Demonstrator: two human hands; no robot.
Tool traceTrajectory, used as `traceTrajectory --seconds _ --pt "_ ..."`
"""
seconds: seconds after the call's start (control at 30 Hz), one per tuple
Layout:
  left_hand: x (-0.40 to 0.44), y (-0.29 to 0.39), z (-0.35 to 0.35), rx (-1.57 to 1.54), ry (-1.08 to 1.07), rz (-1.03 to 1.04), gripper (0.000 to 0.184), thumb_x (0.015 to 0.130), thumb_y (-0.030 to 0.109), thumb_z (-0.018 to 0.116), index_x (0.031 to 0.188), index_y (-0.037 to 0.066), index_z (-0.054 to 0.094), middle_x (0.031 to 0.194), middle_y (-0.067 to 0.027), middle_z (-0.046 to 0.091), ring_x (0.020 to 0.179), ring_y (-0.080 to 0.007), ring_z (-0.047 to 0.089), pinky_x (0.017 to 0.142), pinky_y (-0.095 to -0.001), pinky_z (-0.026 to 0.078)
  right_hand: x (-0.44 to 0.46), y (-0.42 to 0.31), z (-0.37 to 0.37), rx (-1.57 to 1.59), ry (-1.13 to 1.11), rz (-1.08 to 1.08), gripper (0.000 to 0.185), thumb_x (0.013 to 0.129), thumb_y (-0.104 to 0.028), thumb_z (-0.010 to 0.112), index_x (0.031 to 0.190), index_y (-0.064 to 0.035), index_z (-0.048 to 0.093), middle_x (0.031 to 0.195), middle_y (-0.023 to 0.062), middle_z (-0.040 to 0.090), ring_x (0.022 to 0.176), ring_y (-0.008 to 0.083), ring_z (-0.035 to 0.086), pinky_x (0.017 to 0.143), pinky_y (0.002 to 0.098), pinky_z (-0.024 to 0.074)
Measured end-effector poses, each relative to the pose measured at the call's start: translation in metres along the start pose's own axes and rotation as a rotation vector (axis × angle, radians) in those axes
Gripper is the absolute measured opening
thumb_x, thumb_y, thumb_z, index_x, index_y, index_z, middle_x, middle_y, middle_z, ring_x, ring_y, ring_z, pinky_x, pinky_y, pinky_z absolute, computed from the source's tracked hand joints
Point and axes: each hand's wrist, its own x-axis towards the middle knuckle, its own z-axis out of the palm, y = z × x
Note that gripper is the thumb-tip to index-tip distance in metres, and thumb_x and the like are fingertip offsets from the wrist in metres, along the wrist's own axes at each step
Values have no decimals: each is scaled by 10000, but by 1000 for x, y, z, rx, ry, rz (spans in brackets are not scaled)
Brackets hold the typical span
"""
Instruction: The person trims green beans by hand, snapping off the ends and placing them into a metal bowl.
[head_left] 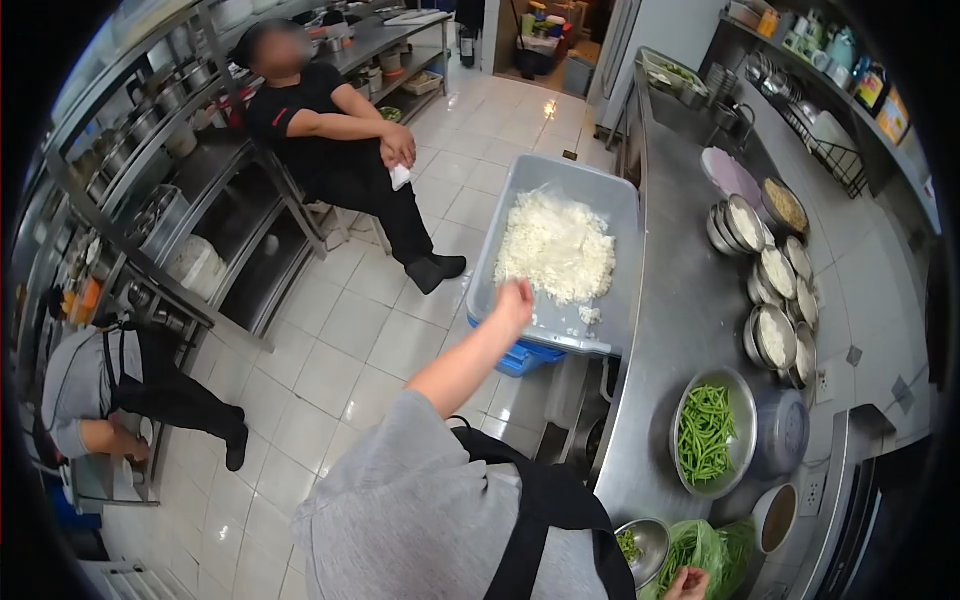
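By the right fingers (690,581) lie beans (684,548), by the left (515,301), white crumbles (556,248); grips unclear.

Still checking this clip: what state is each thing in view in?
Left hand: curled, above the grey tub; grip unclear.
Right hand: at the green bag, partly out of frame; grip unclear.
Grey tub: lidless, partly filled.
White food: loose, heaped.
Large metal bowl: uncovered, holding green beans.
Small metal bowl: uncovered, holding green pieces.
Green bag: crumpled.
Stacked metal bowls: several filled.
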Motion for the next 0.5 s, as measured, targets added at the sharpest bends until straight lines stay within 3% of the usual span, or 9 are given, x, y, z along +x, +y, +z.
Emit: traceTrajectory --seconds 0.03,0.07,0.1,0.17,0.2,0.27,0.3,0.4,0.5 --pt "23 20 12 -303 129 -100 216 935 186 364 1040 15 443 884 -98 569 709 -120 601 540 -212 532 8 0 2 -9 2 -21 169 828 -148 601 863 15 577 684 139 558 603 248 519 623 355 442" --pt "7 44 59 -275 166 -6 161 899 173 380 985 64 460 772 -65 573 598 -114 520 455 -204 403 17 4 6 127 45 -71 181 822 -149 604 882 20 574 686 135 559 603 233 519 615 351 439" --pt "0 55 89 -146 17 74 144 900 168 391 998 84 456 800 -64 578 610 -103 513 491 -195 412 24 11 13 259 96 -110 196 817 -149 607 901 24 570 688 130 560 604 219 519 607 348 436" --pt "14 55 135 -109 -345 -11 218 896 157 403 1106 108 437 804 -62 580 588 -89 489 472 -194 399 39 10 24 418 4 -178 273 804 11 518 1077 11 520 748 28 488 634 107 440 548 244 374" --pt "4 42 154 -101 -370 -66 218 896 157 403 1106 108 437 804 -62 580 588 -89 489 472 -194 399 41 3 27 445 -12 -184 370 819 18 497 1188 -7 475 763 -2 482 650 73 428 543 205 354" --pt "-22 15 191 230 -587 -91 351 885 168 474 1217 111 378 846 -52 558 571 -74 445 442 -172 357 35 -30 25 575 21 -57 276 836 8 492 1111 8 513 810 37 546 665 60 473 546 178 375" --pt "-26 -2 201 344 -588 -260 460 879 126 456 1310 148 297 813 -50 551 552 -65 429 418 -163 338 33 -24 30 616 4 -49 235 843 -2 494 1076 16 525 805 52 567 644 61 486 533 180 387" --pt "-30 -55 224 634 -695 -443 525 886 93 413 1364 187 217 778 -45 546 518 -61 416 390 -163 319 22 -19 31 652 -20 -20 161 853 -17 502 1002 29 542 781 75 597 596 65 506 508 181 407" --pt "-21 -90 264 788 -728 -329 579 885 62 378 1395 206 145 730 -48 550 479 -58 396 368 -174 295 10 -19 25 648 -12 19 114 852 -19 510 948 34 544 752 83 606 563 68 516 495 181 418"
